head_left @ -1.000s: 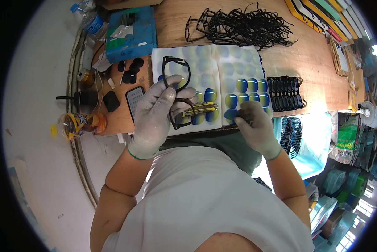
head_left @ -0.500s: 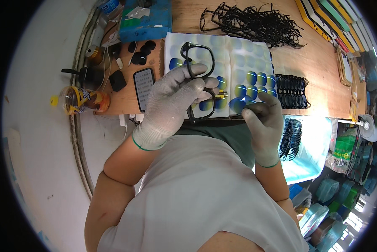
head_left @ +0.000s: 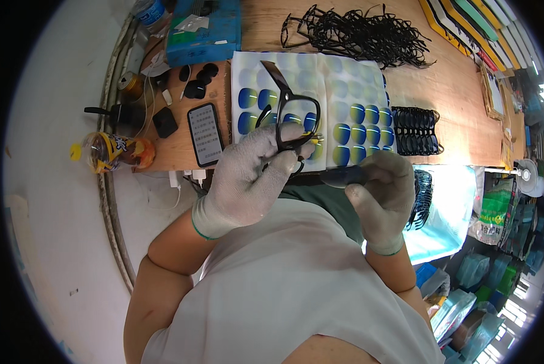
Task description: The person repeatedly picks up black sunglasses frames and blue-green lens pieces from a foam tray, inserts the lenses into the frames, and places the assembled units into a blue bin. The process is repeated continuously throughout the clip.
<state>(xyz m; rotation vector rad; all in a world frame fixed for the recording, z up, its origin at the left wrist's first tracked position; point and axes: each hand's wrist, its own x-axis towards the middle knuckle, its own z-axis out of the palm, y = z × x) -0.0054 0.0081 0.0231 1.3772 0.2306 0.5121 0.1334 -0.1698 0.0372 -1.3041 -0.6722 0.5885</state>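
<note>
My left hand (head_left: 248,173), in a whitish knit glove, is closed on a black eyeglass frame (head_left: 288,97) held up above the lens tray. The rim I can see has no lens in it; my fingers cover part of the frame. My right hand (head_left: 386,194), gloved the same way, pinches a dark tinted lens (head_left: 343,176) between thumb and fingers, just off the table's near edge. Behind both hands lie rows of blue-to-yellow gradient lenses (head_left: 358,133) on white sheets (head_left: 339,67).
A tangled heap of black frames (head_left: 360,36) lies at the back, and a stacked row of dark glasses (head_left: 416,131) on the right. Leftward are a phone (head_left: 206,134), dark lenses (head_left: 195,89), a drink bottle (head_left: 115,151) and a blue box (head_left: 204,36). A lit plastic-lined bin (head_left: 445,212) stands below right.
My right hand has lifted the lens off the sheet and drawn it nearer to me. My left hand has turned the frame, so one rim and a temple now point upward.
</note>
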